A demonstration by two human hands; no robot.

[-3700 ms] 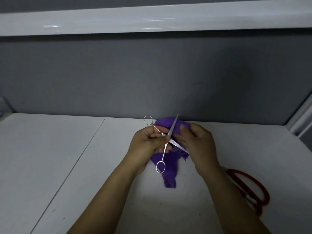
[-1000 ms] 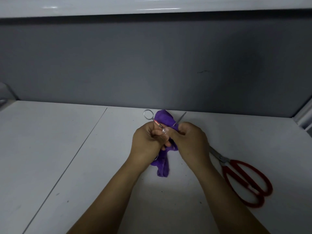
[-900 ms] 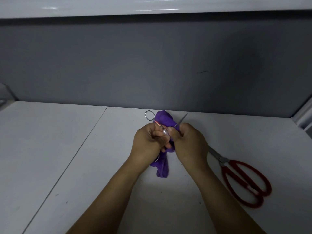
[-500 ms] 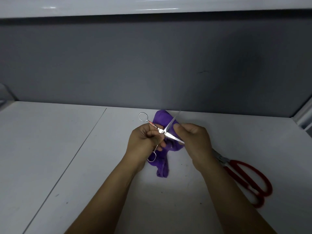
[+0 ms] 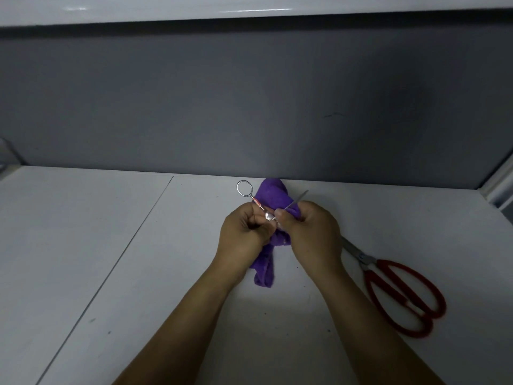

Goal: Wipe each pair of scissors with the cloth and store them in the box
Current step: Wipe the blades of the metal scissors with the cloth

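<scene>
Small silver scissors (image 5: 251, 196) with thin ring handles are held spread open above the white table (image 5: 111, 259). My left hand (image 5: 244, 232) grips them near the pivot, and one ring sticks up to the upper left. My right hand (image 5: 311, 232) holds the purple cloth (image 5: 273, 194) bunched round one blade, whose tip pokes out at the upper right. The cloth's tail hangs down between my wrists. Large red-handled scissors (image 5: 402, 295) lie flat on the table to the right of my right forearm. No box is in view.
A grey wall panel (image 5: 249, 107) rises straight behind the table, with a white shelf edge (image 5: 249, 9) above it. A seam (image 5: 116, 259) runs diagonally across the tabletop on the left. A white frame (image 5: 499, 187) stands at the right edge.
My right hand has slid with the cloth back along the blade toward the pivot, so my hands are close together again and less blade shows. The red scissors have not moved.
</scene>
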